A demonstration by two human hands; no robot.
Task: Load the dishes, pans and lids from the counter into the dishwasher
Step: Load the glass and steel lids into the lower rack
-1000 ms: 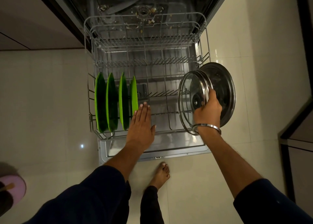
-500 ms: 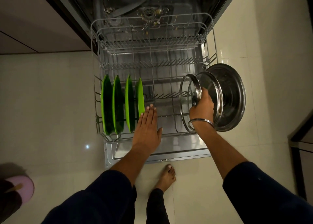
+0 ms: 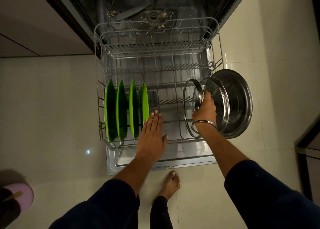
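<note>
I see three lids held on edge over the right side of the pulled-out lower rack (image 3: 183, 138): two glass lids (image 3: 191, 97) in front, a steel lid (image 3: 240, 104) behind. My right hand (image 3: 205, 107) pinches them, seemingly at a knob. My left hand (image 3: 152, 133) lies flat, fingers straight, beside four green plates (image 3: 126, 107) standing at the rack's left.

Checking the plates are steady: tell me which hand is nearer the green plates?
Left. The left hand lies flat right beside the green plates; the right hand grips glass lids across the rack.
</note>
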